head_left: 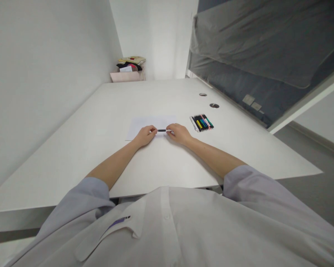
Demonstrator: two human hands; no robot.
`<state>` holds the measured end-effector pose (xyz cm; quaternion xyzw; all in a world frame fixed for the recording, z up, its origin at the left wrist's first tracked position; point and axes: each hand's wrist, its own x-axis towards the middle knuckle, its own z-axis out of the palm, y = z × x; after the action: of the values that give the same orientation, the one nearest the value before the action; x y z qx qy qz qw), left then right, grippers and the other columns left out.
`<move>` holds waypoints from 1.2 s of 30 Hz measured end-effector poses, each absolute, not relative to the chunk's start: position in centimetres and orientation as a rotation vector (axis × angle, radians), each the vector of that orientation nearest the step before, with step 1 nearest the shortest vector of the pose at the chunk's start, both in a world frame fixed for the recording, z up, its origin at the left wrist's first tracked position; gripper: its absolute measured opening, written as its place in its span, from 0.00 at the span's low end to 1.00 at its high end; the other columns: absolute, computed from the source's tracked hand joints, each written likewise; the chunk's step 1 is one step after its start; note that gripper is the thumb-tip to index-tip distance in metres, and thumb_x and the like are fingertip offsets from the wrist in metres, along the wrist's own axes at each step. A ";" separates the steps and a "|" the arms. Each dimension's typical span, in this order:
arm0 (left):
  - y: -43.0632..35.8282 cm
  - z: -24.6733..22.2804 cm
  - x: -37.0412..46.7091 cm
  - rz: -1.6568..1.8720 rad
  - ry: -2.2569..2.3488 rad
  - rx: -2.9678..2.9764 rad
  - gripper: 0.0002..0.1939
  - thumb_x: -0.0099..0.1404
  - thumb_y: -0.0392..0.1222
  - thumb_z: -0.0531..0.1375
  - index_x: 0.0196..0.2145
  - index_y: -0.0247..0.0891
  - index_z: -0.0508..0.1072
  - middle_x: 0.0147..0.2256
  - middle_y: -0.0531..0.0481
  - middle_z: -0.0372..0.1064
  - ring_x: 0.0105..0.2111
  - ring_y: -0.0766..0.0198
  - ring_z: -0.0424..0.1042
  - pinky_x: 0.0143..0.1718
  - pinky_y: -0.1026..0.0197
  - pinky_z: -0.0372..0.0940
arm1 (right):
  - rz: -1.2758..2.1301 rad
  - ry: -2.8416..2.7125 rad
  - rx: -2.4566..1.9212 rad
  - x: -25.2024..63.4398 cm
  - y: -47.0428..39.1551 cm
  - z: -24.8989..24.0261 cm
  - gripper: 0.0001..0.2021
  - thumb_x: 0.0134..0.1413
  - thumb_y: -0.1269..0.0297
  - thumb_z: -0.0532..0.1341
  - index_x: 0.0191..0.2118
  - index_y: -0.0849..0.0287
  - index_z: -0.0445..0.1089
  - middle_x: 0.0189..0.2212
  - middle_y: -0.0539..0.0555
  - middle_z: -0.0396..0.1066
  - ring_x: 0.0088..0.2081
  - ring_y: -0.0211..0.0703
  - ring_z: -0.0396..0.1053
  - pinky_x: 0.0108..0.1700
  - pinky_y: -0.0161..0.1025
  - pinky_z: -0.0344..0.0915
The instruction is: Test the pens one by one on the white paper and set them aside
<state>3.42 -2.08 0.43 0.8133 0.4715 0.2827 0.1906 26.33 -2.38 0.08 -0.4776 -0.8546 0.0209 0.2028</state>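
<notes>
Between my two hands, a slim pen (161, 130) with a black middle and white toward its right end lies level above a sheet of white paper (136, 128). The fingers of my left hand (146, 136) pinch its left end. My right hand (179, 133) grips the white right end, which its fingers partly cover. Under both hands the paper lies flat on the white table (100, 122). To the right of my right hand is a row of several pens and markers (202, 122) in white, black, yellow, blue, green and pink, side by side.
Two round dark cable grommets (214, 106) are set in the table's right side. At the far end stands a pale box (125, 76) with cloth-like items on top. A wall (44, 74) runs along the left, and a dark panel under a grey cover (256, 44) borders the right.
</notes>
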 end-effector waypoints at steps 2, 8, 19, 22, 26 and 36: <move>-2.1 0.3 3.5 0.825 1.332 2.275 0.13 0.65 0.44 0.55 0.42 0.36 0.75 0.40 0.45 0.76 0.40 0.59 0.73 0.43 0.57 0.68 | 0.059 -2.391 -1.319 26.4 -2.4 0.1 0.12 0.64 0.65 0.57 0.50 0.58 0.73 0.46 0.58 0.76 0.48 0.49 0.70 0.47 0.42 0.62; -2.0 0.4 3.6 0.749 1.378 2.321 0.19 0.70 0.49 0.49 0.37 0.37 0.76 0.37 0.45 0.76 0.40 0.57 0.73 0.47 0.55 0.66 | 0.065 -2.383 -1.304 26.3 -2.4 0.1 0.12 0.64 0.65 0.57 0.49 0.58 0.73 0.45 0.58 0.77 0.47 0.49 0.70 0.47 0.41 0.62; -2.1 0.5 3.5 0.768 1.325 2.288 0.14 0.67 0.47 0.52 0.38 0.37 0.73 0.37 0.46 0.75 0.38 0.59 0.71 0.43 0.57 0.66 | 0.050 -2.379 -1.298 26.5 -2.2 -0.1 0.12 0.63 0.65 0.57 0.48 0.58 0.74 0.43 0.58 0.77 0.45 0.48 0.71 0.46 0.40 0.62; -2.1 0.3 3.6 0.817 1.328 2.246 0.12 0.64 0.45 0.56 0.41 0.38 0.73 0.40 0.46 0.75 0.39 0.59 0.71 0.44 0.56 0.67 | 0.042 -2.384 -1.285 26.6 -2.1 -0.3 0.12 0.63 0.65 0.57 0.48 0.58 0.74 0.42 0.58 0.77 0.45 0.48 0.71 0.45 0.40 0.62; -2.0 0.2 3.7 0.790 1.378 2.273 0.14 0.66 0.49 0.54 0.41 0.38 0.74 0.39 0.46 0.76 0.40 0.58 0.72 0.46 0.55 0.66 | 0.029 -2.392 -1.262 26.6 -2.0 -0.4 0.12 0.63 0.65 0.57 0.48 0.59 0.74 0.42 0.58 0.77 0.45 0.48 0.71 0.46 0.40 0.62; -2.0 0.1 3.6 0.789 1.345 2.305 0.14 0.67 0.46 0.53 0.38 0.37 0.75 0.39 0.45 0.75 0.39 0.58 0.72 0.43 0.57 0.67 | 0.064 -2.387 -1.267 26.6 -2.2 -0.2 0.12 0.63 0.66 0.57 0.49 0.59 0.74 0.44 0.59 0.77 0.46 0.49 0.70 0.48 0.42 0.62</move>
<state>3.61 -1.99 0.15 0.8150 0.4755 0.2790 0.1785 26.64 -2.17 -0.22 -0.4577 -0.8618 0.0230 0.2176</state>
